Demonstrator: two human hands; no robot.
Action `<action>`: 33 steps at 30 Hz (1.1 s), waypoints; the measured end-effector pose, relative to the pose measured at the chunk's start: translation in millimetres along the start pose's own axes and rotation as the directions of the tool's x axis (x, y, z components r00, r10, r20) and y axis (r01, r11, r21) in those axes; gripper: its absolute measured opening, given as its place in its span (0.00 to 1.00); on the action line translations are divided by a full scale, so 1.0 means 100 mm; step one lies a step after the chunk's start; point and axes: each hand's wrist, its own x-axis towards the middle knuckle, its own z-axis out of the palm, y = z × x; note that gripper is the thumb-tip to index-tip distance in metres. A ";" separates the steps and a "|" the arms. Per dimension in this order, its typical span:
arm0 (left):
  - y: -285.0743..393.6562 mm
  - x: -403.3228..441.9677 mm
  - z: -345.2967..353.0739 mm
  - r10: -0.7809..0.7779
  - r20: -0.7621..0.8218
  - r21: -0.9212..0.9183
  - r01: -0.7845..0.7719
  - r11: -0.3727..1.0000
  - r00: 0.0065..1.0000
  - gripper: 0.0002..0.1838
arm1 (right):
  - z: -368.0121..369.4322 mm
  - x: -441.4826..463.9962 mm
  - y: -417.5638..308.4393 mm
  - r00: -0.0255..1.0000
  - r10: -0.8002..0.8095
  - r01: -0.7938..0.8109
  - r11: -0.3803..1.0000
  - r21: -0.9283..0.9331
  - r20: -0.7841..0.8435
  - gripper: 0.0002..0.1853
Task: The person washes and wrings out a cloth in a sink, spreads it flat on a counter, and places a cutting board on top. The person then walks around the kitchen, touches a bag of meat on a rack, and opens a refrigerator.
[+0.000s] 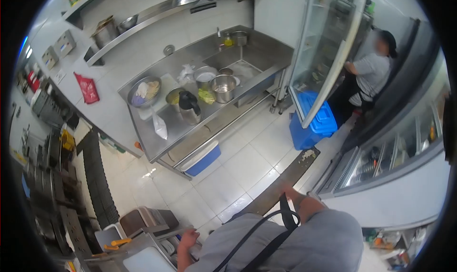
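Observation:
My left hand (pixel 189 237) is low in the head view beside the counter at the lower left. Its fingers are loosely bent, and I see nothing in them. A metal insert with small compartments (pixel 167 246) lies close to that hand. Out in front of my body is my right hand (pixel 288 192), above the dark floor mat (pixel 266 196). Motion smears its fingers, so their state is unclear. A black strap (pixel 287 215) runs near the right wrist; whether the hand touches it cannot be made out.
A steel sink table (pixel 157 150) holds several pots, a bowl and a dark-topped jug (pixel 190 111). A blue lidded bin (pixel 309 129) stands by the open glass door (pixel 340 58). Another person (pixel 373 72) is behind it. Orange-handled knives (pixel 119 242) lie lower left.

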 end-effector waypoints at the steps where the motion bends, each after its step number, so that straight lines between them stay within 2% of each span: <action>1: -0.26 0.10 0.06 -0.045 0.073 0.143 0.034 0.989 0.996 0.25 | 0.12 0.71 0.86 0.953 -0.062 -0.058 0.925 0.376 0.297 0.06; 2: -0.47 0.19 0.08 -0.099 0.134 0.280 0.058 0.958 0.986 0.26 | 0.16 0.93 1.16 0.815 -0.117 -0.311 0.737 0.600 0.567 0.09; 3: -0.60 0.22 0.09 -0.067 0.178 0.351 0.001 0.936 0.982 0.27 | 0.35 0.44 0.83 0.941 0.032 0.036 0.981 -0.192 0.338 0.11; 4: -0.69 0.24 0.11 -0.083 0.164 0.318 0.027 0.948 0.983 0.27 | 0.50 0.21 0.54 0.934 0.034 0.117 0.912 -0.393 0.356 0.13; 5: -0.76 0.24 0.11 -0.058 0.167 0.243 0.016 0.970 0.984 0.28 | 0.66 0.11 0.39 0.917 0.024 0.183 0.862 -0.472 0.399 0.14; 6: -0.80 0.28 0.07 -0.028 0.168 0.174 -0.002 0.985 0.985 0.28 | 0.85 0.07 0.28 0.892 0.000 0.259 0.820 -0.511 0.452 0.16; 7: -0.46 0.18 -0.10 -0.150 0.134 0.043 0.145 0.988 0.980 0.27 | 1.03 0.04 0.14 0.868 -0.011 0.310 0.794 -0.524 0.496 0.17; 8: -0.44 0.21 -0.12 -0.159 0.125 0.024 0.157 0.987 0.979 0.27 | 1.21 0.03 0.01 0.846 -0.028 0.357 0.770 -0.529 0.532 0.19; 12: -0.41 0.42 -0.42 -0.083 0.052 0.006 0.083 0.997 0.995 0.25 | 1.63 0.37 -0.58 0.814 -0.073 0.444 0.718 -0.536 0.577 0.23; 14: -0.35 0.47 -0.68 -0.045 0.015 -0.018 0.046 0.999 0.999 0.24 | 1.76 0.69 -0.97 0.706 0.020 0.667 0.316 -0.675 0.708 0.17; 15: -0.33 0.48 -0.82 -0.055 -0.003 -0.068 0.054 0.996 0.999 0.23 | 1.76 0.91 -1.16 0.700 0.035 0.675 0.292 -0.677 0.713 0.17; 16: -0.34 0.50 -0.97 -0.065 -0.020 -0.120 0.062 0.991 0.998 0.22 | 1.71 1.16 -1.38 0.546 0.200 0.238 0.894 -0.379 0.814 0.14; 17: -0.36 0.52 -1.12 -0.075 -0.033 -0.146 0.069 0.987 0.997 0.22 | 1.67 1.35 -1.65 0.344 0.183 -0.472 0.881 0.002 0.921 0.11; 18: -0.39 0.54 -1.27 -0.034 -0.090 -0.193 0.016 0.981 0.995 0.21 | 1.69 1.20 -2.17 0.587 0.245 -0.370 0.929 -0.013 0.772 0.08; 19: -0.43 0.55 -1.45 0.004 -0.150 -0.231 -0.039 0.972 0.989 0.21 | 1.75 1.02 -2.74 0.696 0.250 -0.167 0.968 -0.187 0.673 0.08; 20: -0.49 0.55 -1.63 -0.009 -0.161 -0.246 -0.031 0.969 0.987 0.21 | 1.88 0.82 -3.30 0.791 0.206 0.028 0.928 -0.371 0.576 0.09; 21: -0.56 0.56 -1.80 -0.006 -0.177 -0.279 -0.045 0.959 0.984 0.21 | 2.04 0.93 -3.52 0.786 0.210 0.039 0.921 -0.387 0.581 0.09; 23: -0.55 0.53 -2.22 -0.014 -0.247 -0.313 -0.066 0.947 0.969 0.19 | 2.30 1.15 -3.97 0.681 0.246 0.019 0.936 -0.352 0.690 0.09; 24: -0.61 0.59 -2.40 -0.023 -0.252 -0.325 -0.062 0.944 0.967 0.19 | 2.44 1.12 -4.17 0.678 0.255 0.022 0.930 -0.366 0.690 0.09; 25: -0.70 0.63 -2.56 -0.030 -0.266 -0.325 -0.060 0.944 0.963 0.17 | 2.63 1.05 -4.38 0.702 -0.111 0.625 0.568 -0.535 0.703 0.10; 26: -0.79 0.65 -2.69 -0.048 -0.277 -0.330 -0.048 0.943 0.960 0.16 | 2.81 0.98 -4.56 0.461 -0.379 0.834 -0.124 -0.537 0.803 0.12; 28: -0.95 0.76 -2.94 -0.029 -0.353 -0.262 -0.069 0.962 0.935 0.14 | 3.12 0.83 -4.90 0.752 -0.321 0.659 0.351 -0.665 0.576 0.15; 29: -0.95 0.74 -3.10 -0.037 -0.378 -0.255 -0.066 0.965 0.925 0.14 | 3.22 0.56 -5.23 0.807 -0.320 0.590 0.492 -0.641 0.497 0.18; 30: -0.93 0.79 -3.26 -0.041 -0.410 -0.242 -0.066 0.968 0.911 0.14 | 3.29 0.53 -5.46 0.786 -0.321 0.618 0.433 -0.656 0.528 0.19; 31: -0.97 0.84 -3.35 -0.041 -0.437 -0.266 -0.086 0.960 0.899 0.14 | 3.34 0.63 -5.60 0.795 -0.261 0.602 0.456 -0.655 0.548 0.19; 32: -1.03 0.90 -3.41 -0.038 -0.465 -0.287 -0.110 0.952 0.884 0.14 | 3.37 0.53 -5.90 0.843 -0.118 0.496 0.549 -0.673 0.525 0.20; 33: -1.07 0.94 -3.47 -0.087 -0.475 -0.313 -0.076 0.947 0.876 0.14 | 3.38 0.51 -6.09 0.821 -0.101 0.518 0.545 -0.659 0.562 0.20</action>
